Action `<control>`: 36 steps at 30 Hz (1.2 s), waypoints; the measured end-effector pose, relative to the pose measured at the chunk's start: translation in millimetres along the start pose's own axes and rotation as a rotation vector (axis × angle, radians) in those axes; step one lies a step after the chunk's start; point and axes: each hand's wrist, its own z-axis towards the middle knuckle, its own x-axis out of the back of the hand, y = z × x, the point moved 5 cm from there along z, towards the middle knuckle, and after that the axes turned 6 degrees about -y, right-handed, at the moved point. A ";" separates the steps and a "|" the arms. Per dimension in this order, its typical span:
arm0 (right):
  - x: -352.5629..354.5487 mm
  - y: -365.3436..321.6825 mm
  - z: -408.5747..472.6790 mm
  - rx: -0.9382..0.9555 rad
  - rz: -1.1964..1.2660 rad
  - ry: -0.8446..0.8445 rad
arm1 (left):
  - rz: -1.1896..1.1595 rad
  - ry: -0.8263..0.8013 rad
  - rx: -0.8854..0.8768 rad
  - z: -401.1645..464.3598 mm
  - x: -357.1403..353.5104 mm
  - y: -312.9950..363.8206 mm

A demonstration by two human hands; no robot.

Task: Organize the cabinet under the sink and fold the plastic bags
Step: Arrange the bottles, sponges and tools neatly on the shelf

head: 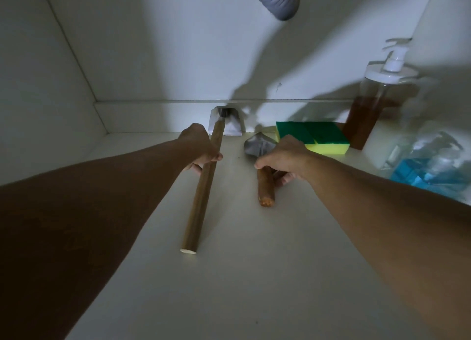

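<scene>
Wooden handles fill both your hands inside the cabinet (254, 276). Your left hand (201, 148) wraps the upper part of the long-handled tool (201, 197), thumb across the shaft; its metal blade (224, 124) rests at the back edge of the cabinet floor, against the low ledge under the rear wall, and its cut butt end points back toward you. Your right hand (283, 158) curls round the short-handled tool (265, 186), just right of the long one; the two shafts lie near each other but apart, with a strip of bare floor between them. The short tool's grey metal head (258, 146) shows just beyond your knuckles, close to the blade of the long tool but not touching it.

Right of the short tool's head, a green-and-yellow sponge (316, 138) sits near the back ledge, and your right hand overlaps its near left corner in this view; whether they touch, you cannot tell. Right of the sponge stands a pump bottle (374, 110) of amber liquid, near the right wall. In front of that bottle lies a clear plastic bag (430, 161) with something blue inside, hugging the right side.

Left of the long tool the floor runs bare to the left wall. Nearer you than both butt ends the floor is open. A ribbed grey hose (275, 0) hangs overhead.
</scene>
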 end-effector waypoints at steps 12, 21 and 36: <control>-1.7 0.9 -7.2 0.080 -0.058 0.099 | -0.020 0.037 -0.009 8.5 -9.4 9.2; -2.5 1.7 -6.4 0.073 -0.089 0.135 | -0.030 0.031 0.006 1.5 -13.1 10.2; 4.9 -4.9 -33.4 0.123 -0.113 0.106 | 0.071 0.220 -0.038 -25.2 -13.3 19.4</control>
